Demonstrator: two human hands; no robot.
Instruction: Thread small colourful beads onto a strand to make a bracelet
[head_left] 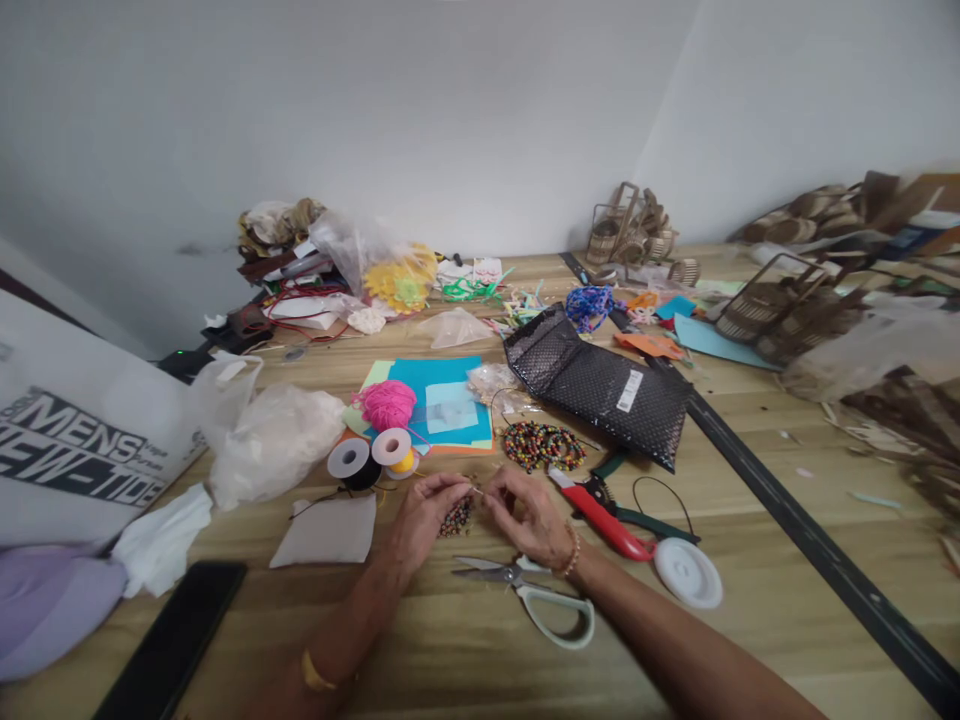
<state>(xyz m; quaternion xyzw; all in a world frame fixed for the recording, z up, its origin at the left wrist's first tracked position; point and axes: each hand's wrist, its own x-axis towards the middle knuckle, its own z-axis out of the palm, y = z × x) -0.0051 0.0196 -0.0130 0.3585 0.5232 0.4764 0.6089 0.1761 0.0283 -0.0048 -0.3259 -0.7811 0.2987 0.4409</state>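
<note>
Beads (456, 517) on a string, held over the table (450, 650).
Left hand (422, 512) pinched the strand; right hand (529, 515) pinched its tip, scissors (536, 595) just below.

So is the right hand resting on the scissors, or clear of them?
Cannot tell. In the head view the right hand sits just above the scissors, and its wrist overlaps their pivot in the picture, so neither contact nor a gap shows plainly.
</note>
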